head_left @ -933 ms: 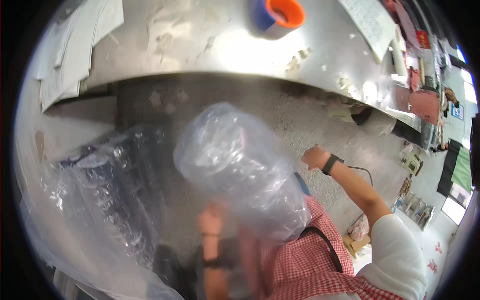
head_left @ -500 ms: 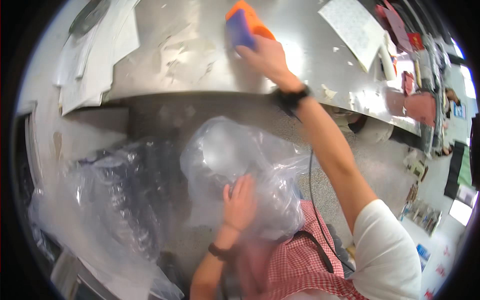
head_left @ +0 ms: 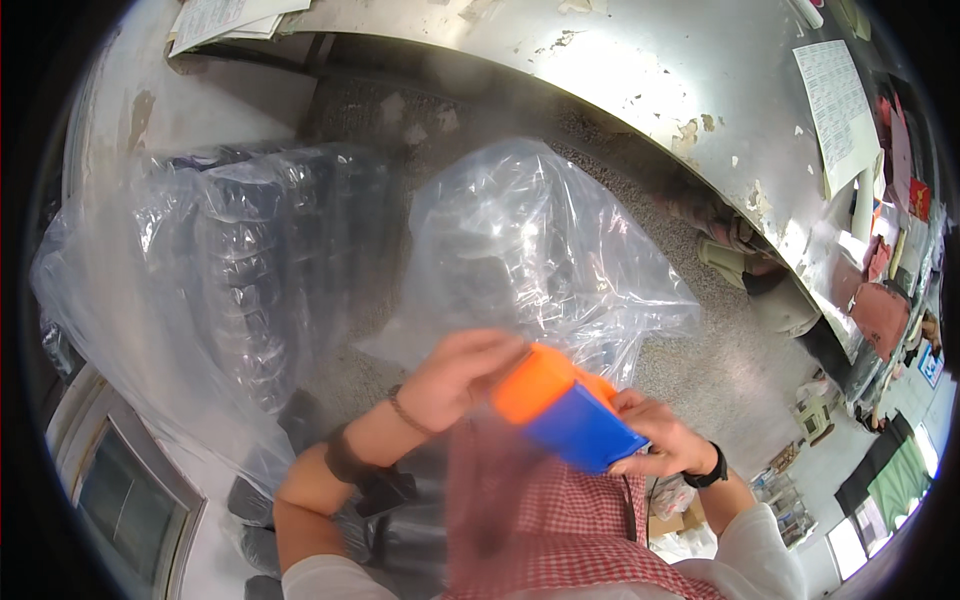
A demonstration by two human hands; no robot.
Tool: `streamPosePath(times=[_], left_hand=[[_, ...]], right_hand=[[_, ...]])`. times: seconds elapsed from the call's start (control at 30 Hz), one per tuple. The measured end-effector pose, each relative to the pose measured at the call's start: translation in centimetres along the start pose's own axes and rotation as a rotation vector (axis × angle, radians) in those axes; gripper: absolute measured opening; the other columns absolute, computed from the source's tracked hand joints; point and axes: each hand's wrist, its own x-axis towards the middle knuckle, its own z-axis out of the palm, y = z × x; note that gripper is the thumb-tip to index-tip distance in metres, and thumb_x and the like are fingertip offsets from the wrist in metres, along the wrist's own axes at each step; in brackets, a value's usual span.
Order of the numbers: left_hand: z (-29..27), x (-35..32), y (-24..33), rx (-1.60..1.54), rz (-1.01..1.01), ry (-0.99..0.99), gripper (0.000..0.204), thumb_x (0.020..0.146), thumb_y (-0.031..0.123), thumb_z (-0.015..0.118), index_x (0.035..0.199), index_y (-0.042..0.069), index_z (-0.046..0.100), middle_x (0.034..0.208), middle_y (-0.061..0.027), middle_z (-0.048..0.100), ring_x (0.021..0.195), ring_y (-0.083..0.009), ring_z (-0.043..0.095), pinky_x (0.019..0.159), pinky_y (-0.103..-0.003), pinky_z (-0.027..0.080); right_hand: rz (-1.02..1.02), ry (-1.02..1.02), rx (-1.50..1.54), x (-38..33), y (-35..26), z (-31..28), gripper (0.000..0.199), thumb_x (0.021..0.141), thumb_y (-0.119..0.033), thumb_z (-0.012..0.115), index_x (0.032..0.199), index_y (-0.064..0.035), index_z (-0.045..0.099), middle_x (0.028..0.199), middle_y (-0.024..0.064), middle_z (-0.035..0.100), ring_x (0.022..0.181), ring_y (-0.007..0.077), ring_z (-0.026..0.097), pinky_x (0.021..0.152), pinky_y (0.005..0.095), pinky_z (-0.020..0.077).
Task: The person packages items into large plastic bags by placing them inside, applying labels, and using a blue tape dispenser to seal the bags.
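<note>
An orange-and-blue plastic object (head_left: 575, 412), blocky in shape, is held in front of my apron. My right hand (head_left: 665, 435) grips its blue end, thumb below and fingers above. At the orange end is my left hand (head_left: 465, 370), fingers bent against it and slightly blurred; its fingertips are partly hidden. Just beyond both hands stands a large clear plastic bag (head_left: 530, 230), bulging and creased, its loose edge spreading to the right. What the bag holds is hard to make out through the glare.
A metal-topped table (head_left: 640, 70) with worn patches curves across the far side, with paper sheets (head_left: 838, 110) on it. To the left, clear plastic sheeting (head_left: 110, 250) covers stacked dark items (head_left: 240, 270). A window-like frame (head_left: 130, 480) sits at lower left.
My right hand has brought the orange-and-blue object from the table back to my body. My left hand has left the bag and come to the object. The view has shifted too.
</note>
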Motion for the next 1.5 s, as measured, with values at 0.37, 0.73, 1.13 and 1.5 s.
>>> streamPosePath(times=[0.37,0.73,1.13,1.5], left_hand=[[-9.3,17.1,20.4,1.016,0.714,0.426,0.027,0.093,0.024,0.06,0.1,0.0,0.067,0.087,-0.0056,0.068,0.074,-0.009,0.06,0.071,-0.023,0.049],[-9.7,18.4,12.4,1.281,0.464,0.055,0.054,0.101,0.042,0.034,0.134,0.002,0.047,0.13,-0.0132,0.056,0.119,-0.0251,0.052,0.104,-0.032,0.035],[-2.1,8.4,-17.0,2.056,1.234,-0.289,0.035,0.081,0.034,0.059,0.109,0.013,0.063,0.118,-0.0053,0.059,0.11,-0.0259,0.053,0.096,-0.052,0.033],[-4.2,14.4,-17.8,2.01,0.948,0.016,0.045,0.091,0.033,0.049,0.133,0.018,0.051,0.137,-0.0039,0.05,0.127,-0.0204,0.042,0.105,-0.05,0.025]], right_hand=[[0.14,0.525,0.038,11.3,-0.2,2.6,0.025,0.086,-0.015,0.062,0.101,0.0051,0.059,0.078,0.009,0.063,0.069,0.0125,0.058,0.063,0.0263,0.0465],[0.367,0.658,0.265,7.6,2.1,3.0,0.032,0.089,-0.022,0.063,0.107,0.0047,0.06,0.083,0.0038,0.065,0.074,0.0088,0.058,0.067,0.026,0.0496],[0.115,0.767,0.098,7.2,7.4,1.6,0.041,0.088,-0.036,0.063,0.093,0.0042,0.064,0.071,0.0057,0.063,0.066,0.01,0.056,0.06,0.0289,0.0471],[-0.121,0.878,-0.092,-1.2,8.1,8.7,0.041,0.088,-0.033,0.061,0.11,0.0012,0.06,0.08,0.012,0.066,0.071,0.0192,0.064,0.067,0.0315,0.0496]])
